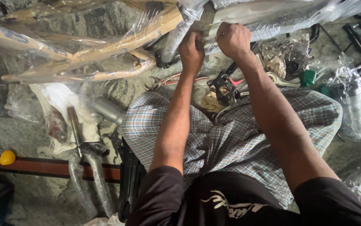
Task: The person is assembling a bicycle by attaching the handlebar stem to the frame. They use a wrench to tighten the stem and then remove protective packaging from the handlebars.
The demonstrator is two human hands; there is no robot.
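Both our hands, left hand (191, 51) and right hand (232, 39), close in fists on the clear, crinkled plastic wrap (268, 19) sheathing a pale bicycle frame (105, 50).

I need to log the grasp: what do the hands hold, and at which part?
Both hands, left hand and right hand, grip the plastic-wrapped bicycle frame tube at its near edge.

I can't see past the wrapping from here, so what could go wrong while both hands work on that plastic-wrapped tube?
1. Both the left hand and the right hand grip the wrapped tube; slick plastic could let it slip, perhaps.
2. Loose tools, such as the red-handled pliers and the black metal part, lie just beyond the knees; a dropped tube might strike them.
3. The cardboard-wrapped frame leans close by and could get knocked.
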